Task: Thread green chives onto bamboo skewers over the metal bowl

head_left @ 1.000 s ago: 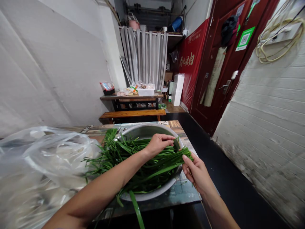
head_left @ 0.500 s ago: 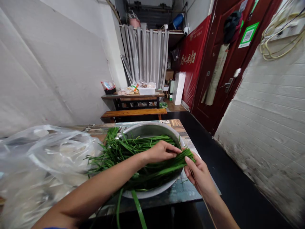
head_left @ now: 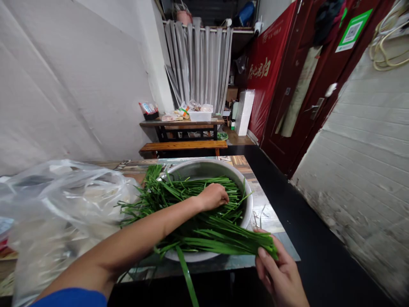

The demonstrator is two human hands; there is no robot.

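since half a second before, the right hand (head_left: 281,277) had drawn back toward the body and out past the table edge, carrying its bunch of chives (head_left: 230,239) with it, while the left hand (head_left: 213,197) had let go of that bunch and dropped onto the loose chives (head_left: 179,192) heaped in the metal basin (head_left: 204,168). the right hand was closed around the cut ends, the leaves trailing back across the basin rim. the left hand lay curled, knuckles up, on the pile (whether it pinched any stalks could not be told). a clear plastic bag (head_left: 60,204) sat just left of the basin on the table (head_left: 271,215).
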